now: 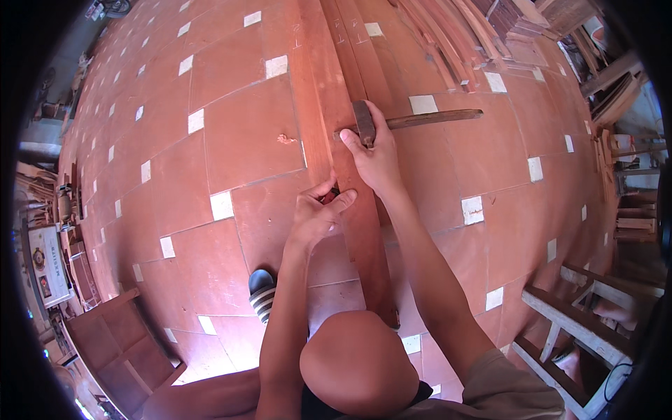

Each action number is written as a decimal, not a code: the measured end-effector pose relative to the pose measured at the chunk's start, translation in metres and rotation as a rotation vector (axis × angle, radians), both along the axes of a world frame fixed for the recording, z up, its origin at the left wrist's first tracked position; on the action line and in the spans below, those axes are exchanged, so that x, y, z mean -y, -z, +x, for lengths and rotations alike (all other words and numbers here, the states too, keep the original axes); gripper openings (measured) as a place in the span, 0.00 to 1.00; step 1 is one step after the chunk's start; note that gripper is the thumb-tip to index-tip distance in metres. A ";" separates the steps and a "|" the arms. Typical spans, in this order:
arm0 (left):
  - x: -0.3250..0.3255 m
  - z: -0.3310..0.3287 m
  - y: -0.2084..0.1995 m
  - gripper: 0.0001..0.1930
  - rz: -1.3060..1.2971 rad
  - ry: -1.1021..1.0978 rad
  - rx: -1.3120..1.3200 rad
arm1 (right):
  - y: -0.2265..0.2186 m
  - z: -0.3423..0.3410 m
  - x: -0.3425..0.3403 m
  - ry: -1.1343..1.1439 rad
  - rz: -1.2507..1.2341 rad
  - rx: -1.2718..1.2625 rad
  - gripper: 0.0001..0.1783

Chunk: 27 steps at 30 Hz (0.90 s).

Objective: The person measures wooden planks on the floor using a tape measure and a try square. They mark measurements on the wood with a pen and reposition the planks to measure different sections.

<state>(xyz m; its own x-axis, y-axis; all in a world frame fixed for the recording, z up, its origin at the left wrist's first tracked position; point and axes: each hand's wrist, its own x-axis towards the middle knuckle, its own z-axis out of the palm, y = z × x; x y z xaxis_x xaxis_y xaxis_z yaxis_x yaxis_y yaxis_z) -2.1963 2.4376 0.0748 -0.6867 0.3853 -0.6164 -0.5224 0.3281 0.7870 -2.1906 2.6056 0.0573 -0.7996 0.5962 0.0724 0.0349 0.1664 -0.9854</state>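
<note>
Long reddish wooden planks (365, 245) run away from me, side by side near the top. My right hand (376, 154) is closed around a wooden marking gauge (364, 122), its dark block against the plank and its long stem pointing right. Lower on the same board, my left hand (318, 213) is closed at the left edge, thumb on the top face. A small dark and red thing (330, 197) shows between its fingers, mostly hidden, so I cannot tell its kind. Pencil marks show on the far parts of the boards.
Terracotta tiles with small white insets (222, 205) cover the floor. More timber strips (448, 42) lie at the far right. A white-edged wooden frame (581, 329) stands at the near right, a brown panelled piece (122, 350) at the near left. My bent knee (359, 360) is close to the plank, beside a striped sandal (262, 294).
</note>
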 end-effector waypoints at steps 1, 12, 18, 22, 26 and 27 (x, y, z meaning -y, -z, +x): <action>-0.001 0.001 -0.004 0.35 -0.010 0.007 -0.009 | 0.002 0.004 0.000 0.004 0.020 -0.022 0.38; -0.010 0.005 -0.002 0.32 0.079 0.007 -0.084 | 0.006 -0.007 -0.014 -0.025 -0.100 -0.060 0.40; 0.018 0.009 -0.006 0.26 0.051 -0.051 -0.101 | -0.021 0.066 -0.090 0.056 -0.232 0.140 0.35; 0.035 0.012 -0.008 0.19 0.121 -0.130 -0.112 | -0.007 0.114 -0.166 -0.073 0.250 0.876 0.29; 0.040 0.000 -0.027 0.18 0.075 -0.075 -0.198 | 0.002 0.115 -0.177 -0.129 0.427 1.069 0.28; 0.039 -0.002 -0.029 0.19 0.061 -0.038 -0.231 | 0.006 0.117 -0.177 -0.087 0.493 1.083 0.28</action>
<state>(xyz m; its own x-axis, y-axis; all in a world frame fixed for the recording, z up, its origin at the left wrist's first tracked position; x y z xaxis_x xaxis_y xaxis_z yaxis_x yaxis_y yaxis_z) -2.1985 2.3984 0.1037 -0.8215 0.3880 -0.4178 -0.3377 0.2594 0.9048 -2.0737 2.7829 0.0509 -0.6224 0.6340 -0.4590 0.7785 0.5619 -0.2796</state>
